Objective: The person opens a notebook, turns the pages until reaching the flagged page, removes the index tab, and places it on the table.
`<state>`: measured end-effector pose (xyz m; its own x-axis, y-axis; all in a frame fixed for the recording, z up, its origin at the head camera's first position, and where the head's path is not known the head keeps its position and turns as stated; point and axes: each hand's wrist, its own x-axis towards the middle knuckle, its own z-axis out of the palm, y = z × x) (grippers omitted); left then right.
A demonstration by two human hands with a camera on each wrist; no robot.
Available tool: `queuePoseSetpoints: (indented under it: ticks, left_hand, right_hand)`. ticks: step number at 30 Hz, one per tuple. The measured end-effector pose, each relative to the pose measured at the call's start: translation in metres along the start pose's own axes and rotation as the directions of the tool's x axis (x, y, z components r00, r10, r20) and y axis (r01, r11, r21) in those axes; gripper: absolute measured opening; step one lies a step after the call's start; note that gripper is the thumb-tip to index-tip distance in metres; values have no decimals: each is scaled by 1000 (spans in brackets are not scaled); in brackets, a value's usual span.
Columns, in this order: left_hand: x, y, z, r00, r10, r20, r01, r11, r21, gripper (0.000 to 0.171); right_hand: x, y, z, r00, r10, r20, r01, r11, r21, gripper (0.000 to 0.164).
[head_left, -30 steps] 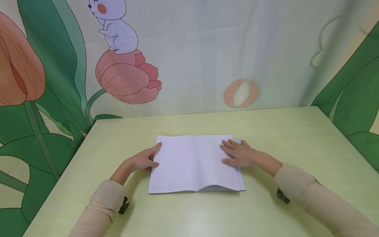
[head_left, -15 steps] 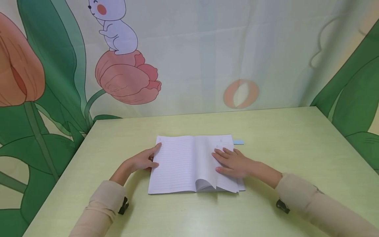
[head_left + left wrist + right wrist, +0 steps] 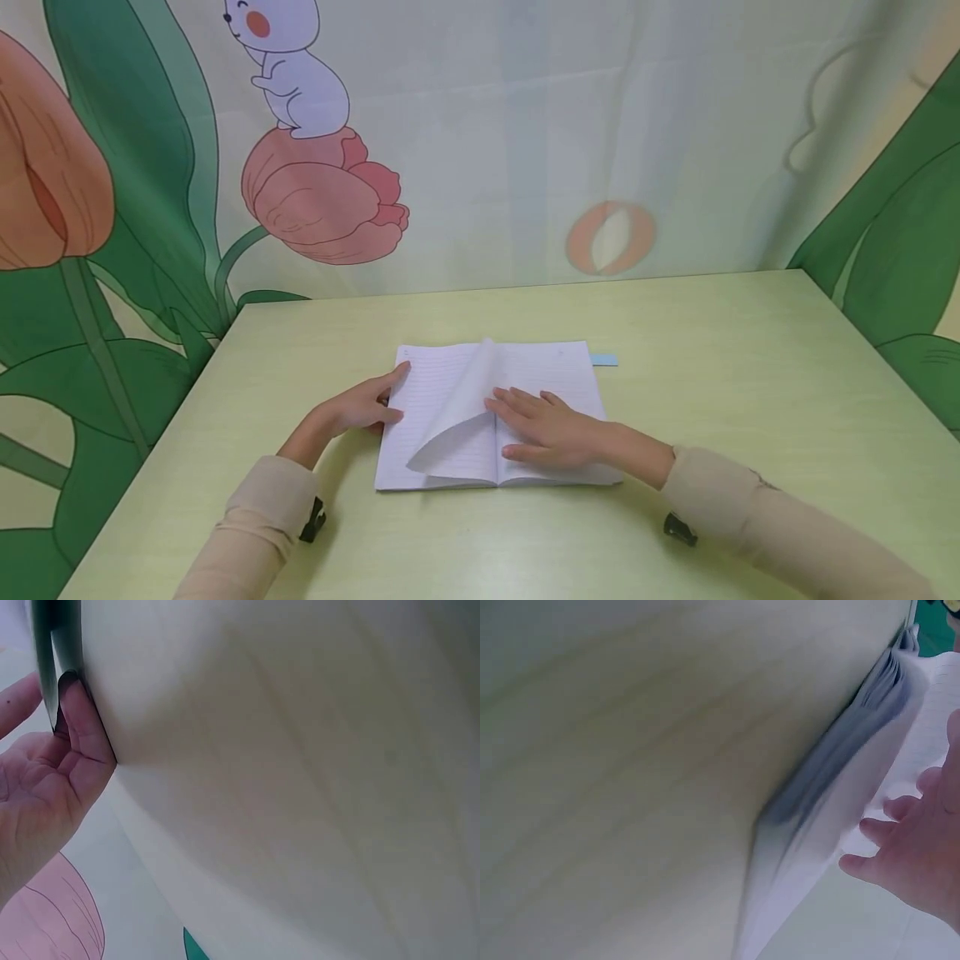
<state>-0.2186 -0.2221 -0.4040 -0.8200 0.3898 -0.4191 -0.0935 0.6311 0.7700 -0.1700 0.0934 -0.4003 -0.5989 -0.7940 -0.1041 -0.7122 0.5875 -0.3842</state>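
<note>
A lined notebook (image 3: 558,373) lies spread out on the table. My left hand (image 3: 363,404) grips its left edge, with the thumb and a finger over the page. In the left wrist view, other fingers of that hand (image 3: 71,761) curl around the notebook's dark green edge (image 3: 66,634). One loose page (image 3: 459,429) stands half turned, curling over the left side from the spine. Beside that page is my right hand (image 3: 558,429), fingers extended, fingertips right at its edge near the spine. The right wrist view shows layered page edges (image 3: 836,765) below the spread fingers.
A light blue tab (image 3: 604,360) sticks out past the notebook's upper right edge. The pale wooden table (image 3: 465,550) extends around the notebook. Behind stands a curtain (image 3: 480,167) printed with flowers and a white animal.
My right hand has swept left from the right page to the spine, and a page has lifted and curled over to the left side. The left hand stays in place.
</note>
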Motion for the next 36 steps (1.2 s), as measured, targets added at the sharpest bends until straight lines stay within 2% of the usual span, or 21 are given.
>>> queuePoseSetpoints:
  ticks: [4, 5, 9, 11, 14, 17, 20, 24, 29, 36]
  left_hand:
    - [-2, 2, -1, 1000, -16, 9, 16, 999, -43, 56]
    - [-3, 2, -1, 1000, -26, 8, 26, 998, -59, 55]
    - [-4, 5, 0, 998, -64, -17, 62, 993, -96, 72]
    - [-4, 6, 0, 997, -77, -25, 75, 992, -98, 71]
    - [-3, 5, 0, 998, -61, -10, 60, 994, -95, 63]
    - [-1, 2, 0, 1000, -18, 19, 20, 997, -77, 84]
    - [-1, -1, 1, 1000, 1, 13, 0, 999, -35, 85]
    - [-1, -1, 0, 1000, 19, 2, -19, 999, 33, 77]
    - [-1, -1, -1, 999, 32, 9, -32, 998, 47, 77]
    - [-1, 1, 0, 999, 33, 10, -33, 998, 50, 77]
  right_hand:
    - [11, -11, 6, 998, -21, 56, 22, 1000, -21, 65]
    - [14, -13, 7, 997, -25, 69, 27, 999, -25, 64]
    - [20, -23, 9, 992, -26, 121, 37, 995, -91, 62]
    - [21, -26, 9, 990, -22, 141, 39, 992, -122, 60]
    - [22, -28, 9, 987, -8, 159, 33, 988, -152, 60]
    - [21, -28, 9, 987, -11, 158, 37, 986, -161, 60]
    - [20, -24, 8, 989, -21, 149, 44, 987, -157, 60]
    - [18, -13, 2, 993, -1, 121, 18, 990, -141, 59]
    - [12, 16, -8, 996, 79, 52, -72, 990, -125, 60]
    - [2, 60, -17, 978, 203, -42, -206, 973, -104, 62]
